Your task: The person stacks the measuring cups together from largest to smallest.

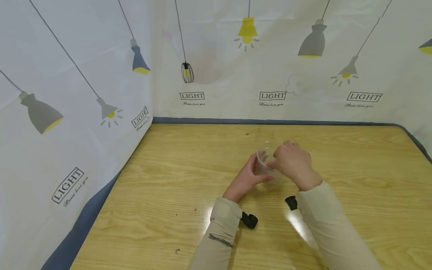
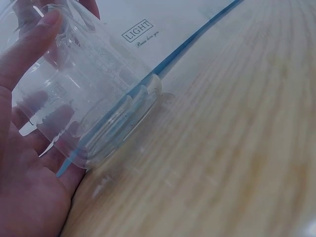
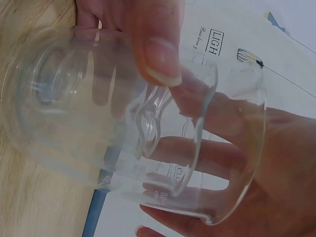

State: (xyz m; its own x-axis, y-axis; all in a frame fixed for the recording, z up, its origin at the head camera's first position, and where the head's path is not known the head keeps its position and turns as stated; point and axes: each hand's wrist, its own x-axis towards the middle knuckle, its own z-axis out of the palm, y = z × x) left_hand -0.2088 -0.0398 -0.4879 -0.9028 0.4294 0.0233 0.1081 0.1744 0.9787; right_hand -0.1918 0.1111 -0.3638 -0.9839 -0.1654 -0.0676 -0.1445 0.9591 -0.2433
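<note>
A clear glass beaker (image 1: pixel 264 171) with smaller beakers nested in it is tilted over the table. My left hand (image 1: pixel 244 179) grips the outer beaker (image 2: pixel 94 64), thumb on the near side and fingers behind the glass. From above, my right hand (image 1: pixel 295 163) reaches into the mouth. In the right wrist view, its thumb and fingers meet around the lipped rim of an inner beaker (image 3: pixel 148 126). Stacked bases (image 2: pixel 123 116) show through the outer wall in the left wrist view, close over the tabletop.
The wood-grain table (image 1: pixel 162 172) spreads around both arms. A white sheet (image 1: pixel 226 67) printed with lamps stands along the back and left. Black camera mounts (image 1: pixel 249 220) stick out from the sleeves. Small dark specks (image 1: pixel 177 251) mark the near left tabletop.
</note>
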